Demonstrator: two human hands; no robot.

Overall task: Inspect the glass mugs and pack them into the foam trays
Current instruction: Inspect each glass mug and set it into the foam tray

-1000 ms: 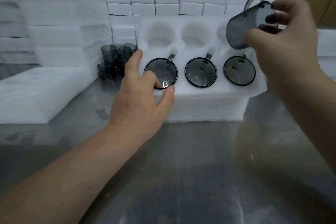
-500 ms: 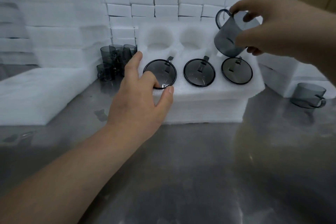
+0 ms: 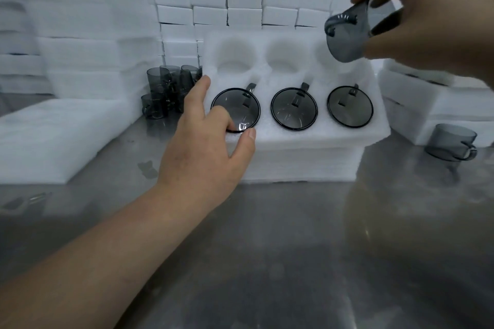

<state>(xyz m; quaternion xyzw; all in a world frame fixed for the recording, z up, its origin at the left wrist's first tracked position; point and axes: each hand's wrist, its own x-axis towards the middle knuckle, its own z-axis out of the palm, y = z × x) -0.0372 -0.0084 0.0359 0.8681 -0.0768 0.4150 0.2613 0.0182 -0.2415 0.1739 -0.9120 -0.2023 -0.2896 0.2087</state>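
- Since half a second ago the right hand (image 3: 427, 21) has lifted its held mug (image 3: 347, 40) a little and tipped it over; the left hand (image 3: 203, 152) has kept its place.
- The right arm reaches in from the upper right, and its fingers and thumb grip the smoky glass mug by the wall and rim. The mug is tilted, base down and towards the camera, handle to the left.
- The held mug hangs in the air over the back right corner of the foam tray (image 3: 294, 139), clear of the foam.
- The left forearm stretches forward from the lower left. The hand lies loosely spread on the tray's front left corner, index finger pointing along the left edge, thumb at the front edge, a bent finger touching the rim of the front left mug (image 3: 236, 109); it grasps nothing.
- Two more packed mugs (image 3: 294, 109) sit in the front row; the back row's cavities (image 3: 235, 57) hold no mugs.
- The tray sits on a steel table (image 3: 267, 248).
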